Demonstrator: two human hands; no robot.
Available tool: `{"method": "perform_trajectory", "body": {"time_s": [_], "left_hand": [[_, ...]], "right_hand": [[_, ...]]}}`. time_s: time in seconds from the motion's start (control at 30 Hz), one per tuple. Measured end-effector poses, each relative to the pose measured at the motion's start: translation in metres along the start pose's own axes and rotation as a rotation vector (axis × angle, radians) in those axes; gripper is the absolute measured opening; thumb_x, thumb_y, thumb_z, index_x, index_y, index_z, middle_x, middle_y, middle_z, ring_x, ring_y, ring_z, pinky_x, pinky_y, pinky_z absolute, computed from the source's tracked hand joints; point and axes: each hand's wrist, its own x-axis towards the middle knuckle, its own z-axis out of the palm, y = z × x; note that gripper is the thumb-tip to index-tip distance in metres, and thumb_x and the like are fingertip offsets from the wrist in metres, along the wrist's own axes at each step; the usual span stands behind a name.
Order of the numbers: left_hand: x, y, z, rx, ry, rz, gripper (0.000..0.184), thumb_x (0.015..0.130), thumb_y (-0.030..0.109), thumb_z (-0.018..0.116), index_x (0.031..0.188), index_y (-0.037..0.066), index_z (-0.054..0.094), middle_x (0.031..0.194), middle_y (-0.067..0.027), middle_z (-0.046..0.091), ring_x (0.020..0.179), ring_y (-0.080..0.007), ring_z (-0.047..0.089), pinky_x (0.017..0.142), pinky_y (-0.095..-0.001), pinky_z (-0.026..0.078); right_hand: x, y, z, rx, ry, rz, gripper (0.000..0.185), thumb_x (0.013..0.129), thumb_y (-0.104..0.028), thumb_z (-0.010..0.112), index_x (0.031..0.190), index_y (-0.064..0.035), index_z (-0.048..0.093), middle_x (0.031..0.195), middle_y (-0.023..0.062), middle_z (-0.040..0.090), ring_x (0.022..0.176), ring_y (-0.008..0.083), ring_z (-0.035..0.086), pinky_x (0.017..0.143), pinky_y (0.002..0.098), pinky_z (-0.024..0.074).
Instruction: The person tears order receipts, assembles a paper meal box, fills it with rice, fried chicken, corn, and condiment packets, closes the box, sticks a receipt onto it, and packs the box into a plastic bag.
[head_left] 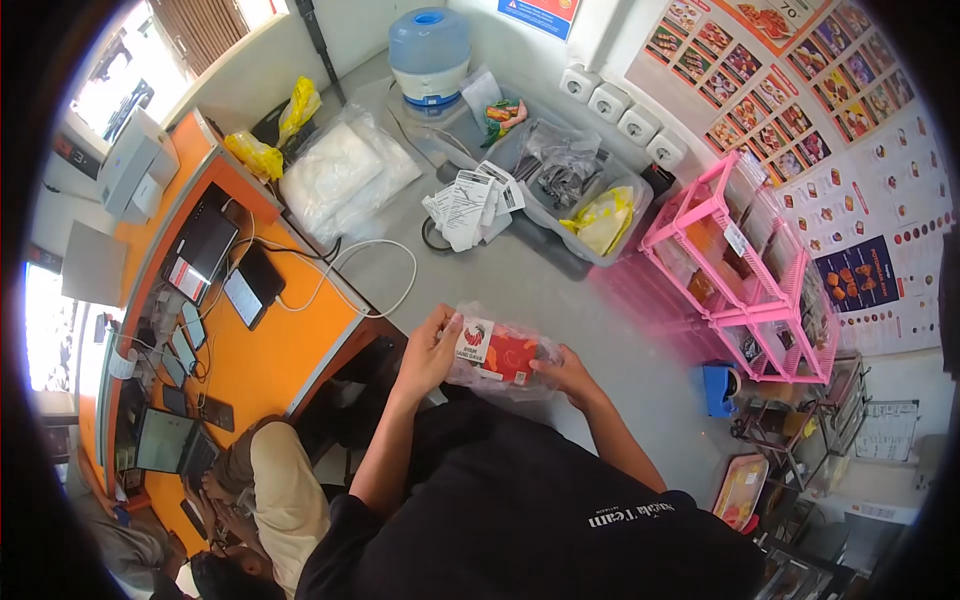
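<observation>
Between my two hands is a red and white food package [505,352] with a printed logo and lettering, wrapped in clear crinkled plastic. My left hand [430,352] grips its left end, the thumb near the white label. The right end is held by my right hand [572,378], its thumb pressed on the red print. The package is in front of my body, by the near edge of the grey counter [480,275]. What is inside the wrapping is hidden.
On the counter are plastic bags [345,175], printed receipts [470,210], a grey bin [610,245] and a water dispenser [430,60]. A pink rack [740,270] stands to the right. Left is an orange desk [295,345] with phones, cables and a seated person [285,480].
</observation>
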Motion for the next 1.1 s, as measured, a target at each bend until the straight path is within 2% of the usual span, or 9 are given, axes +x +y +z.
{"method": "perform_trajectory", "body": {"time_s": [0.13, 0.23, 0.33, 0.4, 0.6, 0.73, 0.83, 1.03, 1.1], "left_hand": [[-0.007, 0.002, -0.012, 0.006, -0.048, -0.037, 0.036, 0.112, 0.029, 0.047, 0.104, 0.001, 0.068, 0.073, -0.0029, 0.055, 0.067, -0.0097, 0.054, 0.064, -0.0282, 0.047], [-0.015, 0.035, -0.026, -0.17, -0.161, -0.346, 0.044, 0.113, 0.034, 0.042, 0.111, 0.004, 0.074, 0.072, 0.0006, 0.054, 0.056, -0.0061, 0.048, 0.051, -0.0243, 0.042], [-0.018, 0.038, -0.034, -0.206, -0.039, -0.27, 0.046, 0.114, 0.035, 0.039, 0.125, 0.007, 0.074, 0.071, 0.0033, 0.052, 0.049, -0.0042, 0.044, 0.041, -0.0218, 0.036], [-0.02, 0.051, -0.05, -0.185, 0.041, -0.158, 0.045, 0.114, 0.031, 0.039, 0.128, 0.005, 0.072, 0.071, 0.0047, 0.048, 0.056, -0.0055, 0.047, 0.052, -0.0232, 0.04], [-0.01, 0.063, -0.056, 0.333, 0.05, 0.097, 0.036, 0.11, 0.018, 0.043, 0.131, 0.008, 0.071, 0.078, -0.0046, 0.046, 0.072, -0.0191, 0.046, 0.071, -0.0294, 0.04], [-0.012, 0.085, -0.044, 0.359, 0.194, 0.205, 0.026, 0.103, 0.02, 0.057, 0.111, 0.004, 0.076, 0.081, -0.0122, 0.052, 0.079, -0.029, 0.052, 0.073, -0.0401, 0.043], [-0.009, 0.089, -0.05, 0.15, 0.067, 0.248, 0.034, 0.107, 0.023, 0.053, 0.129, 0.007, 0.073, 0.079, -0.0094, 0.051, 0.076, -0.0226, 0.051, 0.072, -0.0369, 0.045], [-0.011, 0.106, -0.06, -0.065, -0.062, -0.028, 0.042, 0.113, 0.028, 0.045, 0.142, 0.003, 0.064, 0.075, -0.0016, 0.05, 0.069, -0.0094, 0.045, 0.064, -0.0287, 0.042], [-0.014, 0.103, -0.061, -0.101, -0.053, -0.049, 0.04, 0.111, 0.026, 0.051, 0.142, 0.004, 0.063, 0.072, -0.0013, 0.052, 0.066, -0.0092, 0.043, 0.061, -0.0291, 0.04]], "right_hand": [[-0.016, -0.004, -0.035, 0.008, -0.141, 0.034, 0.065, 0.087, -0.022, 0.082, 0.137, -0.0031, 0.045, 0.11, 0.0143, 0.064, 0.09, 0.0221, 0.067, 0.075, 0.0393, 0.0566], [-0.032, -0.033, -0.057, -0.328, -0.11, 0.132, 0.057, 0.088, -0.014, 0.079, 0.133, -0.0059, 0.045, 0.095, 0.0108, 0.063, 0.076, 0.0187, 0.064, 0.064, 0.0359, 0.0548], [-0.073, -0.11, -0.039, -0.563, -0.116, -0.102, 0.053, 0.089, -0.011, 0.078, 0.131, -0.0063, 0.045, 0.081, 0.0069, 0.059, 0.065, 0.0153, 0.059, 0.058, 0.0331, 0.0523], [-0.106, -0.165, -0.024, -0.318, -0.117, -0.179, 0.053, 0.09, -0.009, 0.077, 0.131, -0.007, 0.045, 0.076, 0.0061, 0.062, 0.065, 0.0137, 0.061, 0.057, 0.0317, 0.0518], [-0.123, -0.274, -0.019, -0.791, 0.114, -0.584, 0.029, 0.094, -0.021, 0.075, 0.115, -0.0033, 0.064, 0.093, 0.0062, 0.074, 0.075, 0.0144, 0.071, 0.064, 0.0304, 0.0555], [0.036, -0.31, -0.043, -0.831, 0.293, -0.942, 0.022, 0.092, -0.018, 0.071, 0.111, -0.0049, 0.07, 0.092, 0.0099, 0.076, 0.081, 0.0259, 0.073, 0.078, 0.0354, 0.0568], [0.193, -0.317, -0.07, -1.085, 0.533, -1.061, 0.027, 0.085, -0.01, 0.069, 0.112, -0.0096, 0.073, 0.114, 0.0144, 0.072, 0.108, 0.0349, 0.066, 0.095, 0.0442, 0.0529], [0.316, -0.302, -0.089, -1.677, 0.587, -0.801, 0.034, 0.084, -0.009, 0.064, 0.116, -0.0114, 0.074, 0.136, 0.0199, 0.056, 0.133, 0.0408, 0.047, 0.098, 0.0553, 0.0491], [0.331, -0.308, -0.099, -1.665, 0.566, -0.859, 0.024, 0.086, -0.011, 0.064, 0.107, -0.0074, 0.075, 0.125, 0.0229, 0.06, 0.124, 0.0418, 0.055, 0.096, 0.0544, 0.0502]]}}
